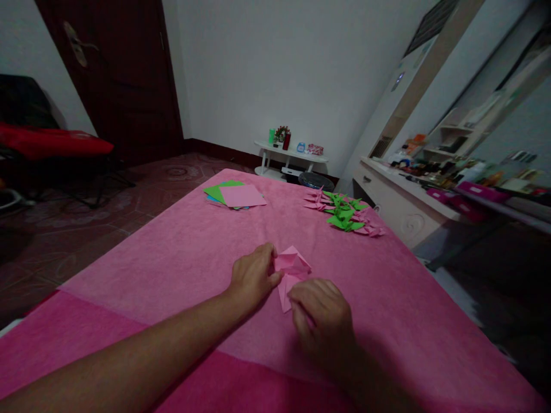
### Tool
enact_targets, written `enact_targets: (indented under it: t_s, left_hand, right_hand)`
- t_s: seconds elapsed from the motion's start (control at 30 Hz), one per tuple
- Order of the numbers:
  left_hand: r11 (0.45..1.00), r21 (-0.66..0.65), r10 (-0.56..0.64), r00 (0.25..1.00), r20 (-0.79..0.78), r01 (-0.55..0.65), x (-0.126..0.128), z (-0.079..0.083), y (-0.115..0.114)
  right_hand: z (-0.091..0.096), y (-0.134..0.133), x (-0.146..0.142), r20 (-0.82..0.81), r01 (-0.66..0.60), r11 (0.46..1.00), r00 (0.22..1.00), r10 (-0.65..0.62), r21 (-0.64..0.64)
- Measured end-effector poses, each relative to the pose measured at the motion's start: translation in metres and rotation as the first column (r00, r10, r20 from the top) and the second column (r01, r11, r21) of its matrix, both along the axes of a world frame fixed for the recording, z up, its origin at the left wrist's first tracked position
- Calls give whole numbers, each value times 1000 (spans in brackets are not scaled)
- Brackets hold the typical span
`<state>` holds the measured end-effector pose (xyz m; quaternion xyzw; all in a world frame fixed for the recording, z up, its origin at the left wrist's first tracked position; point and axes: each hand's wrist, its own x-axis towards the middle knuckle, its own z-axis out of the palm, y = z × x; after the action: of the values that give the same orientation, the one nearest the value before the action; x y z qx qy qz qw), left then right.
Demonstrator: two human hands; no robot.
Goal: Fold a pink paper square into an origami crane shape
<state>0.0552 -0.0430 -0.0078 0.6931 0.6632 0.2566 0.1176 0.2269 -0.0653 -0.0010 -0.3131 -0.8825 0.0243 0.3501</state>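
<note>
A partly folded pink paper [291, 268] lies on the pink cloth [172, 258] covering the table. My left hand [253, 276] pinches its left side with curled fingers. Close below it, my right hand [321, 312] grips the paper's lower point, fingers closed. Both hands touch the same piece.
A stack of flat paper sheets [236, 194], green, pink and blue, lies at the far middle of the cloth. A cluster of folded pink and green paper figures [344, 213] sits far right. A white dresser [408, 201] stands right, a small white table [289, 154] behind, a dark door [116, 74] at the back left.
</note>
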Motion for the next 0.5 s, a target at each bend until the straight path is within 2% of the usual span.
enact_targets:
  t_s: [0.1, 0.17, 0.27, 0.5]
  left_hand:
    - [1000, 28, 3, 1000, -9, -2, 0, 0, -1]
    - [1000, 18, 9, 1000, -17, -9, 1, 1, -1]
    - [1000, -13, 14, 1000, -24, -14, 0, 2, 0]
    - [999, -32, -12, 1000, -15, 11, -3, 1, 2]
  right_hand:
    - [13, 22, -6, -62, 195, 979, 979, -192, 56]
    - [20, 35, -11, -2, 262, 965, 965, -262, 8]
    - [23, 48, -17, 37, 284, 955, 959, -281, -81]
    - [9, 54, -5, -186, 222, 939, 943, -275, -262]
